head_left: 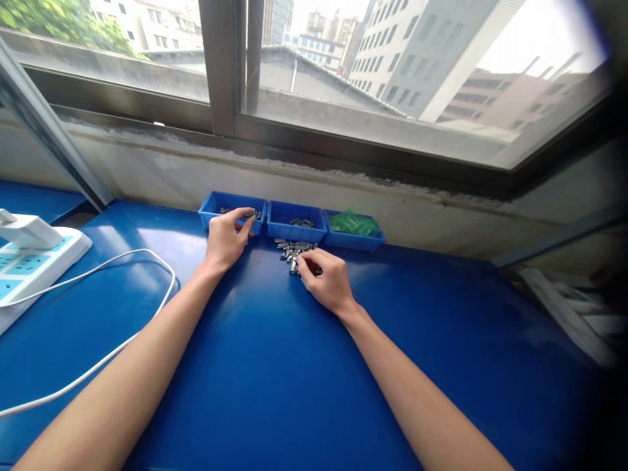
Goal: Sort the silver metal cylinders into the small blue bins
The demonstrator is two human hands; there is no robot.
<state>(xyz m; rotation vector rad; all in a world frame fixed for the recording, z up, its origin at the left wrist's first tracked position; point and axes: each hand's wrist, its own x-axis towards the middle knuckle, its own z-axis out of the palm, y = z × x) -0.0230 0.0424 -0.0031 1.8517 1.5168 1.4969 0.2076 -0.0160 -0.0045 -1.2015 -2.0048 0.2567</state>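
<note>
My left hand (226,237) reaches over the left blue bin (209,212), which holds small dark metal parts (226,210). Its thumb and index finger curve together at the bin's right side; what lies between the tips is too small to make out. My right hand (328,278) is closed in a pinch on a small shiny metal cylinder (293,267), at the near edge of a loose pile of similar metal cylinders (290,247). This pile lies on the blue tabletop (294,379) in front of the middle bin. The other fingers of my right hand are curled and partly hidden.
The middle blue bin (297,233) holds several metal pieces (303,223). Green plastic material (354,223) fills the right blue bin (360,243). At the left lie a white power strip (73,243) with a plugged-in adapter (32,231) and a looping white cable (169,288). A windowed wall (314,186) stands behind.
</note>
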